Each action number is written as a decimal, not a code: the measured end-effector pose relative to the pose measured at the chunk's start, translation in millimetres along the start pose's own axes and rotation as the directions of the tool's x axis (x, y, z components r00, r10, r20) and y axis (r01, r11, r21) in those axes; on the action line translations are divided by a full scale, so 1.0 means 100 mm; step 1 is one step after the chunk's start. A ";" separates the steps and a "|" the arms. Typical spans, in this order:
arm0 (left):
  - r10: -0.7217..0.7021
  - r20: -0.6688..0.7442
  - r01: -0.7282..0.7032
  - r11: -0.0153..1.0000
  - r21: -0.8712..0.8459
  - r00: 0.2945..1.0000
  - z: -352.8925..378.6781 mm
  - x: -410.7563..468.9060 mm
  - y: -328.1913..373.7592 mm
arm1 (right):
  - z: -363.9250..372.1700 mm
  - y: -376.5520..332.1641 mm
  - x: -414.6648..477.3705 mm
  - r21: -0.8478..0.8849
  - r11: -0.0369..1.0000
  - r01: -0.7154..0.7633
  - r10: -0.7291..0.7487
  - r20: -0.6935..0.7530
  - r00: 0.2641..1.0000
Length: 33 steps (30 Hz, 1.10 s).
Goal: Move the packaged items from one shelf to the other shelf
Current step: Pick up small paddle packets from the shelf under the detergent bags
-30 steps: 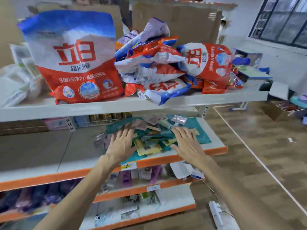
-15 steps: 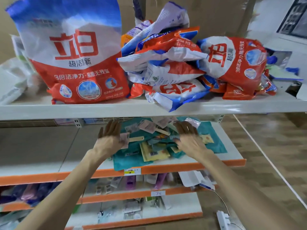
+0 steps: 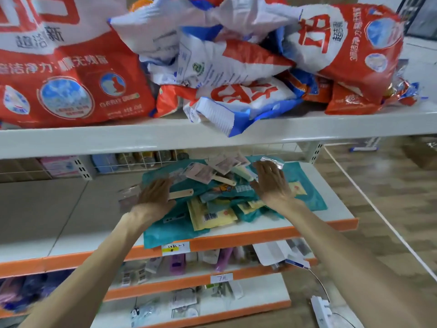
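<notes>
Shelf (image 3: 340, 214) noted: packets (image 3: 214, 215) are flanked by left hand (image 3: 155, 197) and right hand (image 3: 272, 183), both spread flat, nothing gripped. Gathering is judged underway; an inward scoop is called for.

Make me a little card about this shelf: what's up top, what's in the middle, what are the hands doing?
Top shelf: big red, white and blue bags, heaped.
Middle shelf: pile of small flat packets, teal and yellow.
Left hand: open, on the pile's left side.
Right hand: open, on the pile's right side.
Held: nothing.
</notes>
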<state>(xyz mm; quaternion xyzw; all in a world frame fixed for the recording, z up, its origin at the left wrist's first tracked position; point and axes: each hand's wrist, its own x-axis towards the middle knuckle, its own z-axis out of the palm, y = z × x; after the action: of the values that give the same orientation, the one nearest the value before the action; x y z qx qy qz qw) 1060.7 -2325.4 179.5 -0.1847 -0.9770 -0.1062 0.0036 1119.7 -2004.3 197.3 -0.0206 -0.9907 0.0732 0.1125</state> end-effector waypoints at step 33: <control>0.105 0.133 -0.077 0.977 -0.200 0.986 0.44 0.14 -0.39 | 0.42 -0.24 0.55 0.052 0.992 0.113 -0.122 0.227 0.966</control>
<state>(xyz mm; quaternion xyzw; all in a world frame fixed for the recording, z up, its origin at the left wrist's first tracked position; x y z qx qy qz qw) 1035.1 -2346.4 129.5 -0.2358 -0.9503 -0.1872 -0.0796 1056.6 -2030.7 172.8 0.0491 -0.9949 0.0876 0.0014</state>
